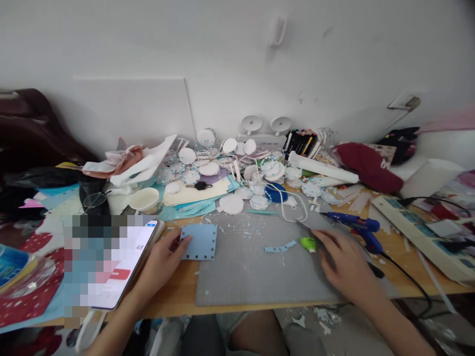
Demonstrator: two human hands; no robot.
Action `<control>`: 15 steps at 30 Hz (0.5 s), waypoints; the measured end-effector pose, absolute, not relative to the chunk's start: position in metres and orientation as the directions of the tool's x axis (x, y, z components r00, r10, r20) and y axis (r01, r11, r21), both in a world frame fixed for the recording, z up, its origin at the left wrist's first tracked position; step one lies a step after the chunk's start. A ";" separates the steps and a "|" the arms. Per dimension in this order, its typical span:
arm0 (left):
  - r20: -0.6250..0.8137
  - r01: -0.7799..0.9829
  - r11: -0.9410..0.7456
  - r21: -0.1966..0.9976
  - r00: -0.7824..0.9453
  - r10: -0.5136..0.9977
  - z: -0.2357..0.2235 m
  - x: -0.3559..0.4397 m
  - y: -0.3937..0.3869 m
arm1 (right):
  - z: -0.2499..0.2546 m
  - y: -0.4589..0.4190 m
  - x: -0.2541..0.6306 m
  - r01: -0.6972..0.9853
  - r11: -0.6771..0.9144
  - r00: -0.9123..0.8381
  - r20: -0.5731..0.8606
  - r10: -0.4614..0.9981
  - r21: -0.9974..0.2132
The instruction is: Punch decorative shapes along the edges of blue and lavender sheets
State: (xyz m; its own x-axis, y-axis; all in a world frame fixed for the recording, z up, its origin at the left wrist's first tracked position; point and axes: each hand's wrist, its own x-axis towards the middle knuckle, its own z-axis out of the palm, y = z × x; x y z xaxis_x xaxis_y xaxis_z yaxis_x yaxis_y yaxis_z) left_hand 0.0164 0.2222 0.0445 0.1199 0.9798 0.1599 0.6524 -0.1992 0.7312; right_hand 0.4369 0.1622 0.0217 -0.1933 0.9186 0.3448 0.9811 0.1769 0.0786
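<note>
My left hand [166, 257] pinches the left edge of a light-blue square card [202, 241] between thumb and fingers. Small dark marks or holes run along the card's edges. On the right side of the grey cutting mat [252, 282], my right hand [341, 264] has its fingers closed over a dark slender tool [305, 228]; its tip points to the upper left, and the hand hides most of it. Beside those fingers lies a small bright-green object [308, 244], its kind unclear. A narrow blue paper strip [280, 246] rests on the mat between my hands.
A blue glue gun [354, 223] with a black cable and a power strip [419, 237] lie to the right. White discs and bead strings [230, 202] heap up at the back. At left are a lit phone [126, 267] and a paper cup [144, 200].
</note>
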 end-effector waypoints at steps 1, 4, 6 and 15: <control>0.173 0.639 -0.202 0.742 0.108 0.979 0.046 0.020 0.223 | 0.021 0.166 0.432 0.970 0.242 -0.229 0.327 0.917 0.003; 0.187 0.527 -0.212 0.823 0.101 0.977 0.053 0.041 0.229 | 0.017 0.175 0.424 0.931 0.338 -0.291 0.283 0.914 -0.135; 0.177 0.411 -0.215 0.886 0.130 0.976 0.060 0.061 0.237 | 0.014 0.177 0.424 0.918 0.360 -0.305 0.281 0.910 -0.169; 0.165 0.094 -0.181 0.979 0.156 0.974 0.084 0.121 0.263 | 0.027 0.181 0.404 0.893 0.394 -0.343 0.238 0.909 -0.218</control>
State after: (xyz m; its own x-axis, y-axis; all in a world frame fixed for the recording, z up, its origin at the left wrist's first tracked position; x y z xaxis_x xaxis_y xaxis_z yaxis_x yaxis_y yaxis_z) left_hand 0.1214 0.2630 0.0841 0.1560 0.9738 0.1653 0.0936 -0.1812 0.9790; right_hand 0.4038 0.1806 0.0273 -0.3430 0.9087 0.2379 0.8929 0.3940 -0.2178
